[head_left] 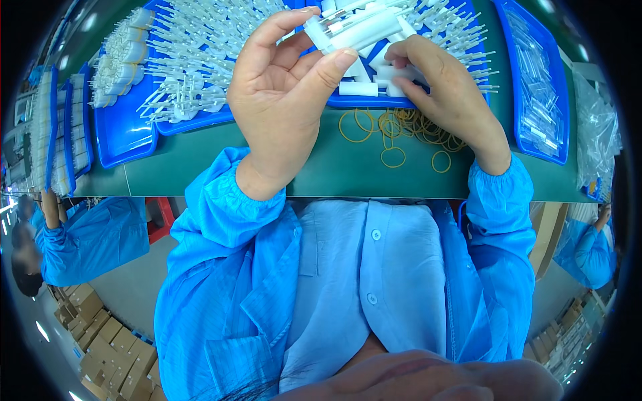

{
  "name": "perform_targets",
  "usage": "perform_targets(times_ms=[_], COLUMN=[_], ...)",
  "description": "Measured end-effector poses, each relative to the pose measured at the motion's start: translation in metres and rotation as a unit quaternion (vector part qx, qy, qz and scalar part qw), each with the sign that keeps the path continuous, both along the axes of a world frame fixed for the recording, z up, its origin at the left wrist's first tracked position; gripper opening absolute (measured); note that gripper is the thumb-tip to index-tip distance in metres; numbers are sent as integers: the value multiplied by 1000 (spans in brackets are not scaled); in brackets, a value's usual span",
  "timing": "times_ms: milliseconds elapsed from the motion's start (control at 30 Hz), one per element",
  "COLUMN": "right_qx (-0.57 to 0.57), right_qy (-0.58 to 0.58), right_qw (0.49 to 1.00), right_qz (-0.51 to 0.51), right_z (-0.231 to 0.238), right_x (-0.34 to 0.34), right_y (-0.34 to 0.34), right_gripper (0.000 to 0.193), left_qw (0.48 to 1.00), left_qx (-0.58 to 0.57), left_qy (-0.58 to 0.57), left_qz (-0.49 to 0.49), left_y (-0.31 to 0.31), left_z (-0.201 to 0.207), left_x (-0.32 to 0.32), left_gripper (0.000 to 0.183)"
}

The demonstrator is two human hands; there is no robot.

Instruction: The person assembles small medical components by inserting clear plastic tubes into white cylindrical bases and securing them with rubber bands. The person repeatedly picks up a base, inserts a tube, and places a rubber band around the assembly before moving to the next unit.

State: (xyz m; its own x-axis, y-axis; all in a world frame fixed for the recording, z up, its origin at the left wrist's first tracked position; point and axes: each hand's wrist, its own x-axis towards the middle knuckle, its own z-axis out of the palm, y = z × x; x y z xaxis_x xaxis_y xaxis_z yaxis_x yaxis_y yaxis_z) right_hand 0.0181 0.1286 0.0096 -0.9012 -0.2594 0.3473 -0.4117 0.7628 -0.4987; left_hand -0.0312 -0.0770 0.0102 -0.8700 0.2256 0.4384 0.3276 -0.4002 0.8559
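Note:
My left hand (281, 87) is raised over the near edge of a blue tray (394, 101). Its thumb and fingers pinch a white plastic part (364, 30) with thin rods along it, tilted up to the right. Just right of it, my right hand (445, 83) hovers by loose white plastic blocks (359, 89) in the tray, its thumb and bent forefinger apart. I see nothing in its grasp, though some fingertips are hidden. White pieces with thin upright pins (194, 60) crowd the tray on the left, and similar ones lie right of my right hand.
Several yellow rubber bands (394, 127) lie on the green table (314, 167) before the tray. At right stands a blue tray of clear parts (538, 87) beside clear plastic bags (597, 134). Banded white bundles (120, 60) fill another at left. Co-workers in blue (93, 234) sit at both sides.

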Motion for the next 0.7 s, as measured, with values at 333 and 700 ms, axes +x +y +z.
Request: perform_targets(times_ms=[333,700], right_qx=[-247,-359], right_qy=[-10,18], right_qw=[965,925], right_qz=[-84,-124], right_z=[21,29], right_x=[15,25], right_y=[18,33], right_gripper=[18,30], left_qw=[999,978], left_qx=[-9,-108], left_qy=[17,176], left_qz=[-28,1], left_y=[5,12], left_z=[-4,-16], left_x=[0,3], left_gripper=[49,47])
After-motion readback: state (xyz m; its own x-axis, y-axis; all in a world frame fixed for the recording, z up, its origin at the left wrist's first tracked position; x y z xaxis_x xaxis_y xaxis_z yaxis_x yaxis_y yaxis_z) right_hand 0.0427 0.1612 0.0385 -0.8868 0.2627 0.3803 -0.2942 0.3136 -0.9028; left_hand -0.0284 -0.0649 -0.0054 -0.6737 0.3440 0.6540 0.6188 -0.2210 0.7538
